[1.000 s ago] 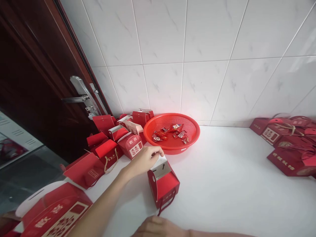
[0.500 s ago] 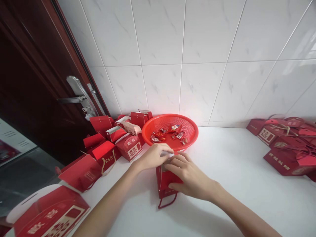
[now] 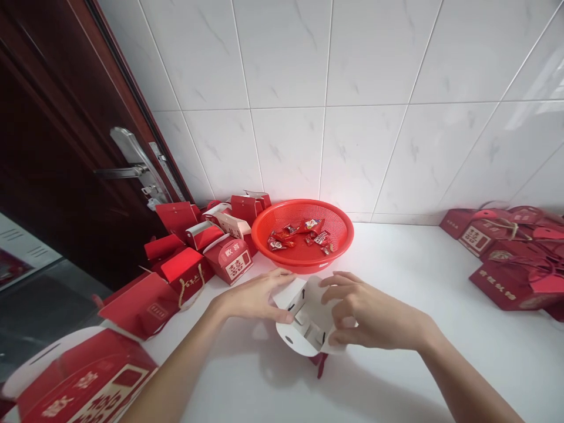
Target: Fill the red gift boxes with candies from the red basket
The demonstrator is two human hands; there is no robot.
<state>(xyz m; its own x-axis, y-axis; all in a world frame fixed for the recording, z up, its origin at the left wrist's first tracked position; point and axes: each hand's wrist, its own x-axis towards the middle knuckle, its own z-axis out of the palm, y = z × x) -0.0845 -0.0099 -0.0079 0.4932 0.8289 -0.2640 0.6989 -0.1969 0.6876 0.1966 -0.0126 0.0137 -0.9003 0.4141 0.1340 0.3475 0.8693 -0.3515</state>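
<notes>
A small paper box [image 3: 312, 320] stands on the white table, its flaps spread and its white inside showing. Dark cord ends show on its inner walls, and a red cord loop [image 3: 321, 365] hangs at the near side. My left hand [image 3: 259, 296] holds the left flap, thumb inside and fingers behind. On the right, my right hand [image 3: 365, 311] has its fingers bent round the right flap. Just beyond the box sits a red plastic basket [image 3: 304, 260] with several wrapped candies [image 3: 282, 238] in it.
Several red boxes [image 3: 187, 267] crowd the table's left side, the nearest a large one [image 3: 94, 382]. More tied red boxes [image 3: 506, 276] are piled at the right. Behind is a tiled wall [image 3: 286, 147]; a dark door [image 3: 66, 147] stands at the left.
The box's lid flaps have opened outward, so its white inside now shows. My hands have moved apart, one to each side of it.
</notes>
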